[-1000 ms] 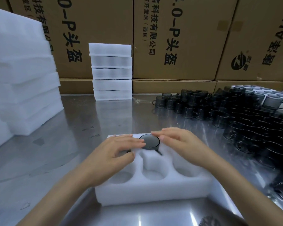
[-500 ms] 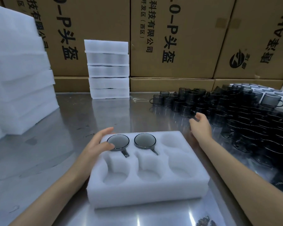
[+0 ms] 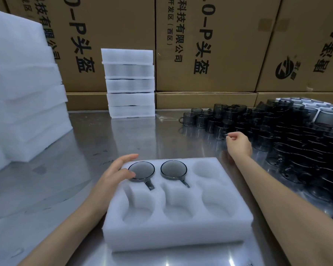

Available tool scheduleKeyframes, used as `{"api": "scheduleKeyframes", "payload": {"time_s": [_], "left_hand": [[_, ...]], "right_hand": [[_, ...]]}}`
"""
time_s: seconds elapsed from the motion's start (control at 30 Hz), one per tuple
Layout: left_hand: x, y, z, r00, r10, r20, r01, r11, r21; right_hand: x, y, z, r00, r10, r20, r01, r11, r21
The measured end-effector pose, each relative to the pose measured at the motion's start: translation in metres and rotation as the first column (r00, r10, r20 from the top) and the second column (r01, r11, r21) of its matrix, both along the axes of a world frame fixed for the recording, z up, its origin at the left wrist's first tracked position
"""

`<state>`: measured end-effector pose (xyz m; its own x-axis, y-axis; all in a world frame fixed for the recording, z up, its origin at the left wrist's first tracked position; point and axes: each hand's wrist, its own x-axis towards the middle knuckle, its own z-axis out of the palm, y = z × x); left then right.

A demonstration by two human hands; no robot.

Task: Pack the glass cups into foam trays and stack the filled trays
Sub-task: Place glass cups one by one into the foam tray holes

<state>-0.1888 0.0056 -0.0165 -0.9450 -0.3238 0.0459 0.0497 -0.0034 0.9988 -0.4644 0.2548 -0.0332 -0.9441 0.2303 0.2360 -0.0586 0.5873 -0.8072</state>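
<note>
A white foam tray [image 3: 178, 225] with round pockets lies on the steel table in front of me. Two dark glass cups sit in its far row: one [image 3: 141, 171] at the left, one [image 3: 173, 170] in the middle, handles pointing toward me. The other pockets are empty. My left hand [image 3: 118, 170] rests on the tray's far left corner, fingers straight, touching the left cup's rim. My right hand [image 3: 238, 144] is off the tray, at the near edge of the pile of loose dark cups [image 3: 288, 135], fingers loosely curled with nothing in them.
A stack of filled foam trays [image 3: 130, 83] stands at the back centre. Thick foam sheets [image 3: 23, 89] pile up at the left. Cardboard boxes [image 3: 210, 45] wall off the back. A cup on white foam [image 3: 327, 117] sits far right.
My right hand left the tray and travelled right and away to the cup pile. My left hand slid off the left cup, baring it, and stays at the tray's corner.
</note>
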Motion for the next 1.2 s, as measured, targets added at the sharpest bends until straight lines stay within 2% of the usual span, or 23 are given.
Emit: {"api": "scheduleKeyframes", "payload": {"time_s": [0.2, 0.3, 0.47, 0.63, 0.93, 1.2], "left_hand": [[0.004, 0.004, 0.002, 1.0, 0.021, 0.0, -0.021, 1.0, -0.003], [0.004, 0.005, 0.001, 1.0, 0.029, -0.001, -0.029, 1.0, -0.007], [0.003, 0.004, -0.001, 1.0, 0.019, -0.009, -0.019, 1.0, -0.021], [-0.001, 0.002, -0.003, 0.999, -0.007, -0.032, 0.008, 1.0, 0.029], [-0.004, 0.0, -0.004, 0.998, -0.011, -0.062, 0.009, 0.999, -0.04], [0.001, 0.003, -0.001, 1.0, 0.005, -0.012, -0.005, 0.999, -0.033]], "right_hand": [[0.01, -0.001, 0.002, 1.0, -0.001, 0.003, 0.001, 1.0, 0.016], [0.013, -0.001, 0.004, 0.999, -0.012, -0.048, 0.012, 1.0, -0.013], [0.012, -0.004, 0.006, 0.992, 0.012, -0.128, 0.003, 0.993, 0.117], [0.004, -0.013, 0.006, 1.0, 0.019, -0.022, -0.015, 0.98, 0.198], [0.008, -0.007, 0.004, 0.998, 0.062, -0.011, -0.061, 0.996, 0.069], [0.023, -0.003, 0.005, 0.997, 0.072, 0.008, -0.072, 0.997, 0.027]]}}
